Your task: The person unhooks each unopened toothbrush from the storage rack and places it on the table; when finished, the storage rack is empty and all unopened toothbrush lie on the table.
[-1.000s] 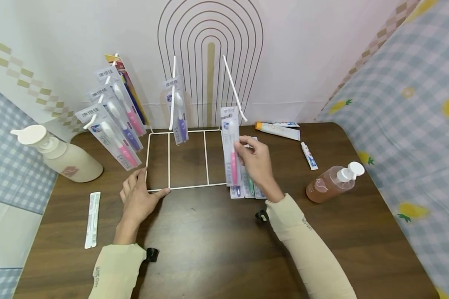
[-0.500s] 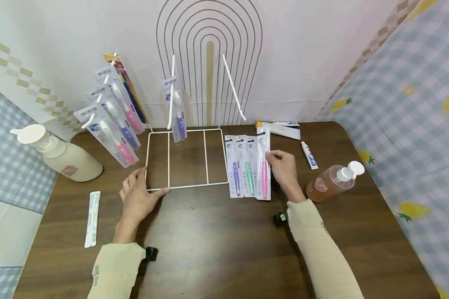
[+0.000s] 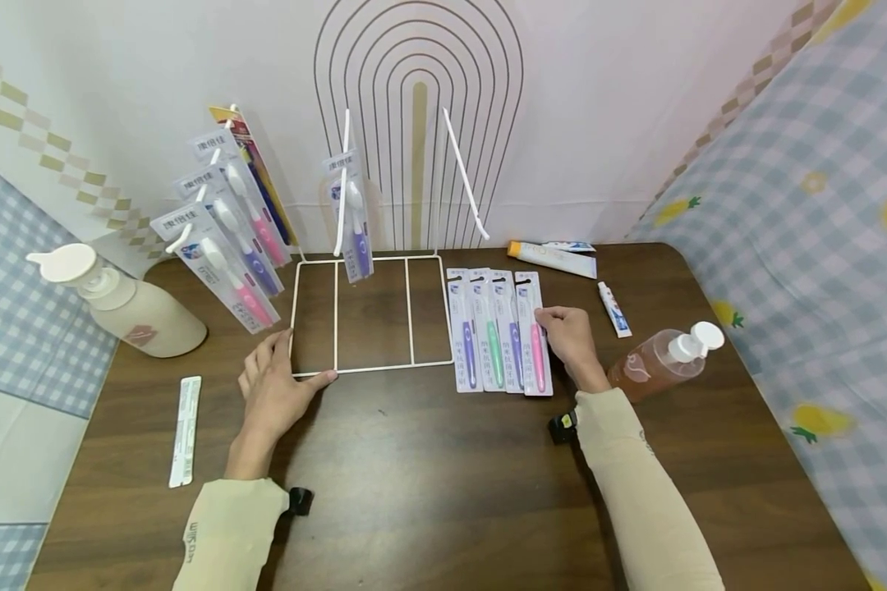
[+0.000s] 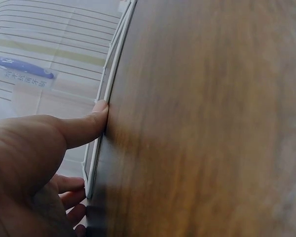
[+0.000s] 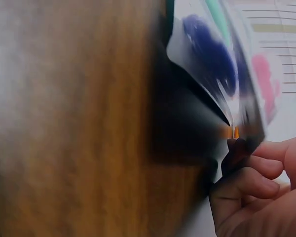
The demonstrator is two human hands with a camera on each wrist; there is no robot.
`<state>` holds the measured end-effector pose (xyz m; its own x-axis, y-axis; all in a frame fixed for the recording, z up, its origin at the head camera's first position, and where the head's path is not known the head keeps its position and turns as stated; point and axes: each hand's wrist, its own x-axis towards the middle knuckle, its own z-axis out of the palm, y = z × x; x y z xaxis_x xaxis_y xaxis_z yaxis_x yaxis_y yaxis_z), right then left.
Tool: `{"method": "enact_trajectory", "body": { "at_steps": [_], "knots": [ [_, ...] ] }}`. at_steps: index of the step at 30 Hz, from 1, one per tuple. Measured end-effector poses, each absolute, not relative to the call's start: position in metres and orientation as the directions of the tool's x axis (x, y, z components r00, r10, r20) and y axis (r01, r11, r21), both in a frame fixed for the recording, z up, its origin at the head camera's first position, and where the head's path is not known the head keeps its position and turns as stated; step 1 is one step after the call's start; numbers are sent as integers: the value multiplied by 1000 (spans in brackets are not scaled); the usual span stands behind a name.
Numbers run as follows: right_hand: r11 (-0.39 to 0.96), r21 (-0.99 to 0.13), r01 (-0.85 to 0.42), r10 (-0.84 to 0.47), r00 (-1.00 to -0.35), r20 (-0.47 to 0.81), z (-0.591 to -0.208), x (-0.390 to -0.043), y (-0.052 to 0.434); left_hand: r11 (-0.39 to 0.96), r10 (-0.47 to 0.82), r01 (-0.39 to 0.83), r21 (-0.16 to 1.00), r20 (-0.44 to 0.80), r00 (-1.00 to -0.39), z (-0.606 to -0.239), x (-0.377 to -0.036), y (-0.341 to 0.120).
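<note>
Laid down flat since a moment ago, the pink toothbrush pack [image 3: 535,336], now fourth and rightmost in a row beside the purple [image 3: 513,332], green [image 3: 490,331] and blue packs [image 3: 464,331], just right of the white wire rack's base [image 3: 369,316]. Right hand [image 3: 571,335] on the pack's right edge, fingers curled and pinching that edge, as seen in the blurred right wrist view [image 5: 256,173]. Left hand [image 3: 273,386] unmoved at the front left corner of the rack base, fingers relaxed and straight, thumb tip pressed against the wire [image 4: 99,106], grip closed on nothing. On the rack's upright pegs, one hanging pack with a purple brush [image 3: 351,217]; the right peg [image 3: 464,176] bare. Left of the rack, three more packs [image 3: 222,238] hanging in a slanted row, with a red and yellow pack [image 3: 247,160] behind them. Further left, a cream pump bottle [image 3: 129,304] lying on its side, and a narrow white strip pack [image 3: 185,431] near the table's front left. Right of the row, a small tube [image 3: 612,308], a larger toothpaste tube with an orange cap [image 3: 554,258], and a pump bottle of amber liquid [image 3: 661,361] lying tilted. Underneath, a dark wood-grain table [image 3: 429,492]; behind, a pale wall with an arch line pattern [image 3: 417,98]; blue checked cloth with yellow fruit print at the right [image 3: 820,205].
</note>
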<state>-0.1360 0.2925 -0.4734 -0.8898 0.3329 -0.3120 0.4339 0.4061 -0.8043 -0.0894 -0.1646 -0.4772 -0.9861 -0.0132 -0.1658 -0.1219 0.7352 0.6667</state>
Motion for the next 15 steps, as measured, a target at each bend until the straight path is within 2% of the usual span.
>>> {"method": "enact_trajectory", "body": {
  "at_steps": [3,9,15],
  "knots": [
    [428,-802,417,317,-900,-299,-473,-139,293,733,-15,-120,669,-160,-987,-477,-89,-165],
    [484,-772,413,373,-895,-245,-492,-150,300,729,-18,-112,675,-145,-989,-480,-89,-167],
    [468,-779,418,426,-879,-217,-479,-139,286,726,-8,-90,682,-122,-992,-482,-88,-168]
  ]
}}
